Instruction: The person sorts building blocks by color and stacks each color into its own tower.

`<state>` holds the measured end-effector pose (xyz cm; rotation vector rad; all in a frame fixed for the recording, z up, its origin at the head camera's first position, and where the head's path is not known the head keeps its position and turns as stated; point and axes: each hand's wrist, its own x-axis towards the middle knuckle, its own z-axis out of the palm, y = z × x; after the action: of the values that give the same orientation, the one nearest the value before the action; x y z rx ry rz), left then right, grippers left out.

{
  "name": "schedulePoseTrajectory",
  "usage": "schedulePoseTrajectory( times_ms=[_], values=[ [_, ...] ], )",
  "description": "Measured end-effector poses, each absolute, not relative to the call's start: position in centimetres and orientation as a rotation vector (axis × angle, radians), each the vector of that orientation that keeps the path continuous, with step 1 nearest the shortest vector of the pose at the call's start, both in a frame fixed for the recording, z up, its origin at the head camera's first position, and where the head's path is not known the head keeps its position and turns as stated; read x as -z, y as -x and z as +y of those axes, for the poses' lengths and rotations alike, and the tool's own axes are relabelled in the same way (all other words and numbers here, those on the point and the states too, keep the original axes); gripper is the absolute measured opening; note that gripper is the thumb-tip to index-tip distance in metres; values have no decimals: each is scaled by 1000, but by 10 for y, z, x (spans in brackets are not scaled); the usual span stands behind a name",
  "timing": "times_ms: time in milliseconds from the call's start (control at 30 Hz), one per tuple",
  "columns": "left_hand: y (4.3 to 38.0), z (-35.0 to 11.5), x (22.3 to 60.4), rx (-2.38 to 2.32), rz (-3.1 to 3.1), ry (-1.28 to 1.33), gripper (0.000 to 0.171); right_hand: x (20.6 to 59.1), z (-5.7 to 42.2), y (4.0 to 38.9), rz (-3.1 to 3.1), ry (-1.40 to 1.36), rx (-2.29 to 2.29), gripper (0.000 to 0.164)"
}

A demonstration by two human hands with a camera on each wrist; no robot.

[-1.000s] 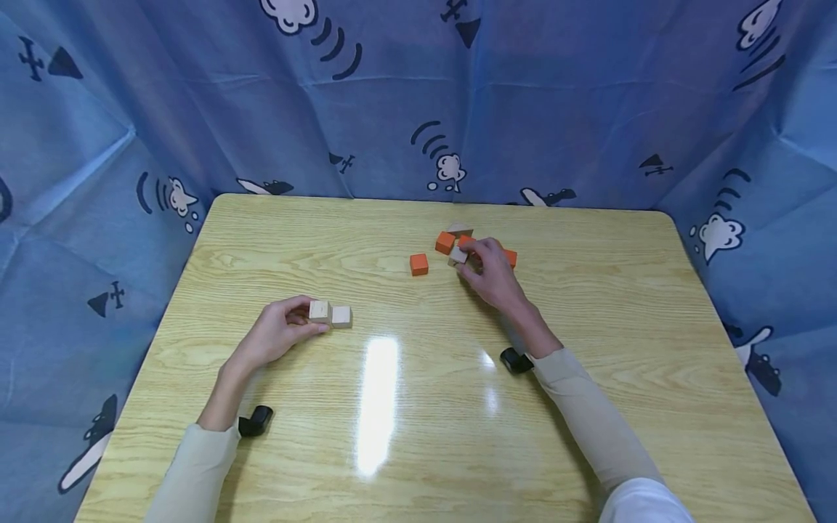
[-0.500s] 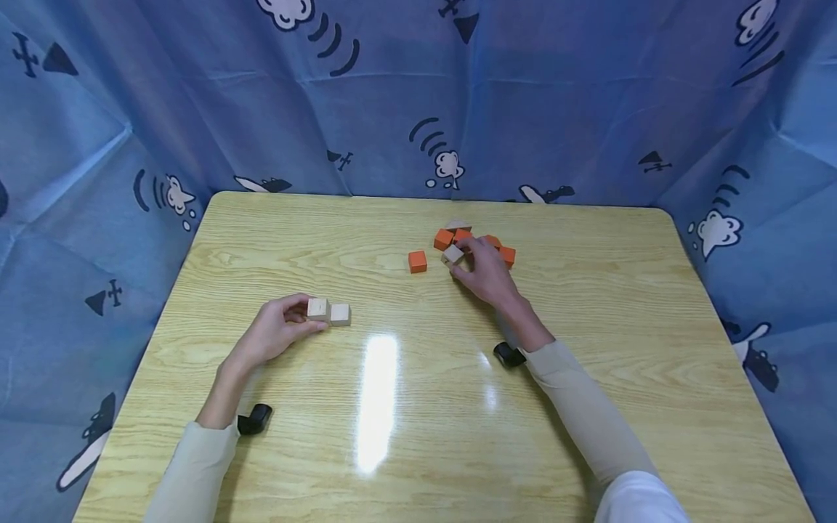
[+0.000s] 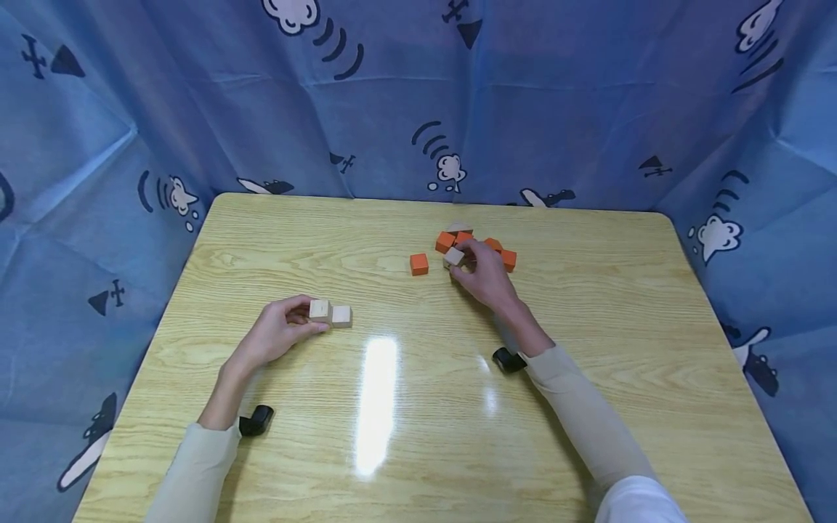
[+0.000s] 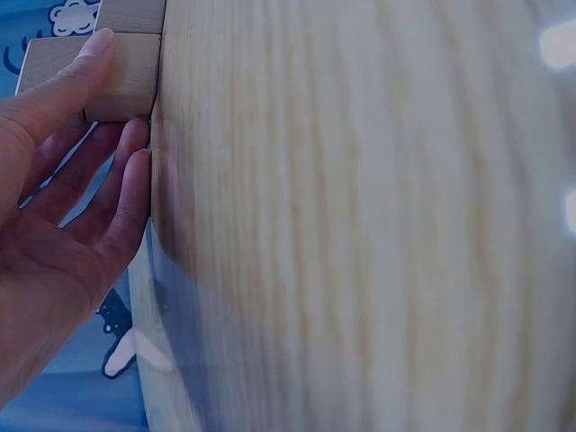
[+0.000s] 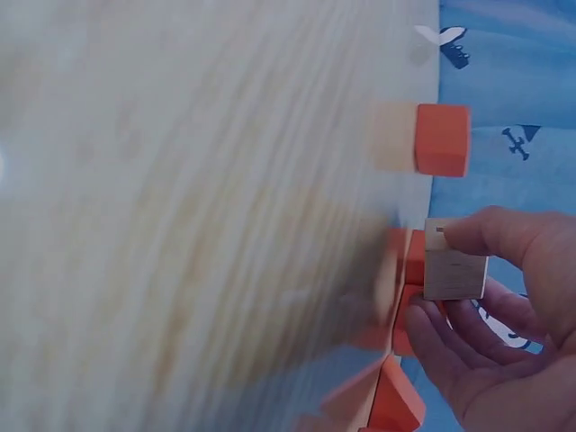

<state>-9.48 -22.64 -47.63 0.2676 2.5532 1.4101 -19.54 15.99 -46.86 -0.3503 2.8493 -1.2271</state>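
Observation:
In the head view my left hand (image 3: 275, 334) grips a plain wooden block (image 3: 320, 311) between thumb and fingers. The left wrist view shows this upper block (image 4: 45, 65) stacked on a lower wooden block (image 4: 130, 81) that sits on the table. Another pale block (image 3: 341, 317) stands right beside the stack. My right hand (image 3: 487, 274) pinches a plain wooden cube (image 3: 453, 257) between thumb and fingers, held tilted above the table. Orange blocks lie just behind it, among them an orange cube (image 3: 445, 242) and an orange triangular block (image 5: 396, 396).
A lone orange cube (image 3: 419, 264) stands left of the cluster. Behind the cluster lies a pale wooden triangular piece (image 3: 461, 227), and another orange block (image 3: 508, 260) is at its right. A blue patterned curtain (image 3: 392, 109) surrounds the wooden table (image 3: 588, 290).
My right hand has shifted slightly left and toward me with the wooden cube, uncovering more of the orange blocks. My left hand has stayed at its stack.

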Motion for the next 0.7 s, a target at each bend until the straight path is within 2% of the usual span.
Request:
schedulePoseTrajectory(
  times_ms=[700],
  values=[
    [95, -227, 476, -1403, 2548, -252, 45, 451, 139, 178, 2480, 442, 1744, 36]
  ],
)
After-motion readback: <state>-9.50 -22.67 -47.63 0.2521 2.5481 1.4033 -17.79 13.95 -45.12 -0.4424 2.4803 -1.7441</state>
